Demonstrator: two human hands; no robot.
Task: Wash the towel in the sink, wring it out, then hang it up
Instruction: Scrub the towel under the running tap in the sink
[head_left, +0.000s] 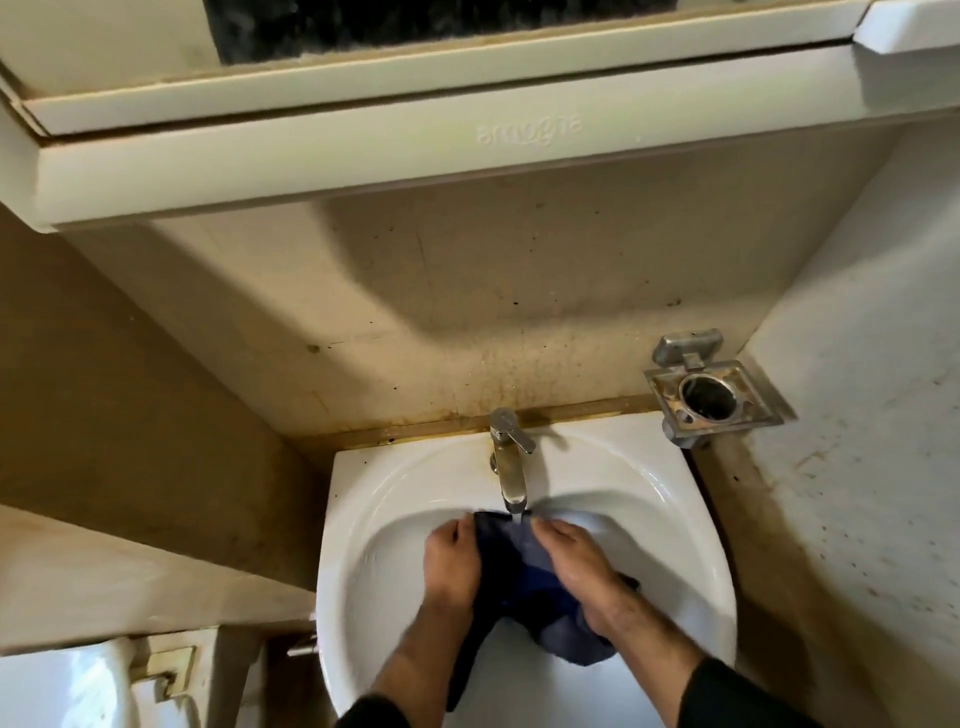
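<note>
both hands (511, 566) grip towel (524, 577) under tap (511, 480).

Two bare forearms entered from the bottom edge, each ending in an ungloved hand: left hand (451, 564), right hand (574, 564). Both forearms carried visible hair. A dark, black long sleeve (737, 699) covered the right arm, pushed back short of the wrist; a matching black sleeve edge (371, 714) showed on the left. No rings, watch or markings were visible.

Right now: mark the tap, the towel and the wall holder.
tap (508, 470), head view, on the spout body
towel (519, 566), head view, on the fold between the hands
holder (709, 400), head view, on its ring
</note>
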